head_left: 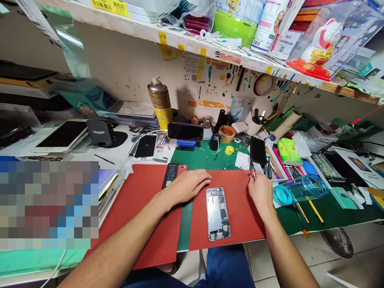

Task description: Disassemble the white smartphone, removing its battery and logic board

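We're looking down at the opened phone, lying face-down in its shell with the boards and shield plate bare, flat on the red mat and close to the near edge of the bench. The left hand rests palm-down on the mat just up and to the left of the phone, fingers loosely spread, gripping nothing. The right hand sits at the mat's right edge with thumb and forefinger pinched tight on a thin metal tool; it's too small for us to say just what it is. Now, the hazards as we judge them. That phone sits near the front edge, so a careless sweep of either forearm could push it off toward the lap. Just beside the right wrist a blue bottle lies on its side, and a bump there could send it rolling onto the mat. And with the insides uncovered, a slip of that pinched tool might scratch a board or flick some tiny part into the clutter on the green mat.
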`<action>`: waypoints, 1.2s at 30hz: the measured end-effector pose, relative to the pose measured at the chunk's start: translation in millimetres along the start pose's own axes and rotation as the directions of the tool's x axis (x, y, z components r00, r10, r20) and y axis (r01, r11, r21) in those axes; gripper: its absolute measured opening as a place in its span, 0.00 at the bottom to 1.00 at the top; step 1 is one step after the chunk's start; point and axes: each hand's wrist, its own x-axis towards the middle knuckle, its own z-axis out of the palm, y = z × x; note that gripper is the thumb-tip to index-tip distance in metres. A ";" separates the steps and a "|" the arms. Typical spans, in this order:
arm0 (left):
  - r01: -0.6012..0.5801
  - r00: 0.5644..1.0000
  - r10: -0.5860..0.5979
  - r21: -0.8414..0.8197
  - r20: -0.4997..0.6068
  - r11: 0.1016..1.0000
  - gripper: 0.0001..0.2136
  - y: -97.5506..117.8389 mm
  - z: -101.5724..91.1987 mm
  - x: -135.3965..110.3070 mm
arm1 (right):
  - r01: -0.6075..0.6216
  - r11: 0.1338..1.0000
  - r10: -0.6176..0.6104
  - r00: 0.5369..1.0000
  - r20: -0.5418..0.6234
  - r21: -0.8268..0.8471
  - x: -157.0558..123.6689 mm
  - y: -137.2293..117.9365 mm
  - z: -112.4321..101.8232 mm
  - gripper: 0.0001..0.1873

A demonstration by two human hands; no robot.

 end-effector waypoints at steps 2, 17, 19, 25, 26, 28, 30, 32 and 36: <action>-0.011 1.000 0.011 0.001 0.006 1.000 0.17 0.7 0.2 -0.7 | -0.003 1.000 0.003 1.000 -0.017 0.019 0.3 -1.9 0.8 0.15; 0.010 0.984 0.005 -0.081 0.180 0.997 0.17 4.1 -11.8 -6.4 | 0.081 0.503 0.028 0.994 -0.110 0.861 -48.7 38.5 -37.7 0.29; 0.021 0.978 -0.007 -0.066 0.211 0.998 0.18 5.6 -12.2 -4.9 | 0.115 0.382 0.035 0.990 -0.139 0.917 -53.8 33.8 -40.2 0.28; 0.047 0.976 -0.043 -0.016 0.216 0.999 0.19 10.5 -7.0 -0.1 | 0.074 0.235 -0.112 0.993 -0.049 0.969 -61.8 9.0 -34.1 0.20; 0.040 0.977 -0.036 -0.013 0.211 0.999 0.20 10.7 -5.5 0.2 | 0.075 0.250 -0.117 0.992 -0.046 0.965 -63.5 4.9 -32.5 0.19; 0.020 0.979 -0.018 -0.003 0.201 1.000 0.20 10.7 -2.5 0.2 | 0.062 0.274 -0.145 0.989 -0.022 0.960 -67.2 -3.7 -29.9 0.20; 0.001 0.980 -0.003 0.010 0.197 1.000 0.19 10.7 -0.2 0.0 | 0.041 0.280 -0.179 0.984 0.010 0.959 -70.0 -12.7 -28.4 0.21; -0.007 0.981 0.003 0.020 0.196 1.000 0.19 11.2 1.2 -0.4 | 0.032 0.284 -0.206 0.978 0.028 0.958 -70.9 -21.5 -27.3 0.21; -0.006 0.982 0.001 0.025 0.190 1.000 0.24 14.0 2.2 -0.4 | 0.086 0.305 -0.238 0.971 -0.012 0.948 -68.9 -34.0 -21.7 0.27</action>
